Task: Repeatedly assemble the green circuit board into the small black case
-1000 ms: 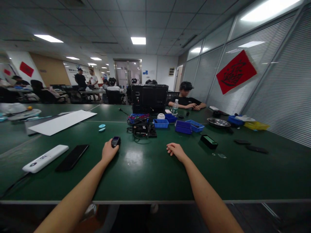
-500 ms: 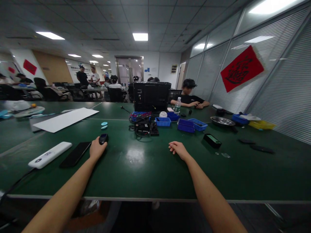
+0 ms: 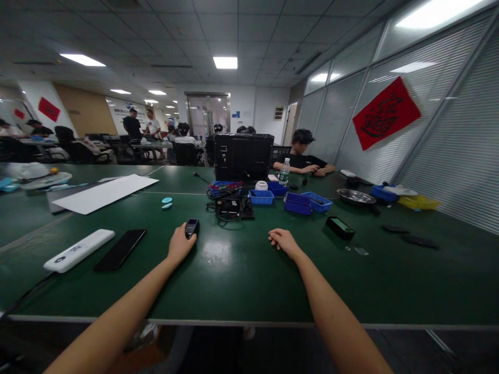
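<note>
We see a wide green worktop [image 3: 241, 280] in an office, a red paper sign [image 3: 385, 113] on the blinds to the right. Our left hand [image 3: 180, 244] rests on the worktop, fingers closed round a small black device [image 3: 191, 227] with a little screen. Our right hand [image 3: 284, 242] lies loosely curled and holds nothing, well apart from it. A black phone [image 3: 120, 249] and white bar [image 3: 79, 250] lie to the left.
</note>
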Available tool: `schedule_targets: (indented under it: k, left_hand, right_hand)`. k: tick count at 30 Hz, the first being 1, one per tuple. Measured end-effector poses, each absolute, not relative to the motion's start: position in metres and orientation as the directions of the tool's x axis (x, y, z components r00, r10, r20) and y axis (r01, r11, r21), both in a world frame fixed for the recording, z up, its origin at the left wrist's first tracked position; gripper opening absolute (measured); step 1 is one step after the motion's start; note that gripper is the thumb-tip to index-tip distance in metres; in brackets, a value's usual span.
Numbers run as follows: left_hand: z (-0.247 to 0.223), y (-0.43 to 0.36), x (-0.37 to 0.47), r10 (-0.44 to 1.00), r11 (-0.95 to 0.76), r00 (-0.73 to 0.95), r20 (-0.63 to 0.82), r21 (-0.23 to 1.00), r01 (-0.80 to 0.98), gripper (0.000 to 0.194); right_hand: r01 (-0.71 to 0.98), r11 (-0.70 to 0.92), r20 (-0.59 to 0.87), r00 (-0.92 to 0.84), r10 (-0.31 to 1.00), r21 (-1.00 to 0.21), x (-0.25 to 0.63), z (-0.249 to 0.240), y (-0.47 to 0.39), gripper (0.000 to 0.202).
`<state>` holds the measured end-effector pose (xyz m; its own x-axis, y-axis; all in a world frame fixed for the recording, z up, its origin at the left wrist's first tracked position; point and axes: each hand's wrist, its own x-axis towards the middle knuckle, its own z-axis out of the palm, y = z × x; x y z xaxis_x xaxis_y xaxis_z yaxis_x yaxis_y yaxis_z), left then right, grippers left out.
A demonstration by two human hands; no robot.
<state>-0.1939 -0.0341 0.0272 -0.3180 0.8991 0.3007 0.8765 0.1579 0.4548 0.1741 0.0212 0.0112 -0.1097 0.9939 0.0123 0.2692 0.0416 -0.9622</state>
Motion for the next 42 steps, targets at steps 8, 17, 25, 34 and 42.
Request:
schedule_targets:
  k: [8, 17, 25, 34, 42]
  left_hand:
    - [0.014, -0.023, -0.132, 0.927, -0.026, -0.175, 0.333, 0.521, 0.853, 0.060]
    - [0.007, -0.016, -0.037, 0.931, -0.229, -0.063, 0.361, 0.707, 0.669, 0.066]
    - [-0.006, -0.012, 0.019, 0.945, -0.305, -0.019, 0.326, 0.903, 0.303, 0.063]
    - [-0.008, -0.004, 0.011, 0.999, -0.021, -0.034, 0.012, 0.959, -0.283, 0.048]
    - [-0.005, -0.002, -0.004, 0.990, -0.044, -0.143, 0.007, 0.966, -0.256, 0.043]
  right_hand:
    - [0.283, 0.035, 0.010, -0.092, 0.996, -0.958, 0.171, 0.011, 0.021, 0.010]
    - [0.321, 0.043, 0.014, -0.092, 0.996, -0.946, 0.169, 0.012, 0.021, 0.011]
    - [0.389, 0.066, 0.058, -0.032, 0.998, -0.919, 0.166, 0.014, 0.017, 0.013]
    - [0.791, 0.160, 0.266, 0.003, 0.964, -0.590, 0.145, 0.027, -0.009, 0.051]
    - [0.923, -0.024, 0.202, 0.109, 0.973, -0.385, 0.150, 0.029, -0.007, 0.062]
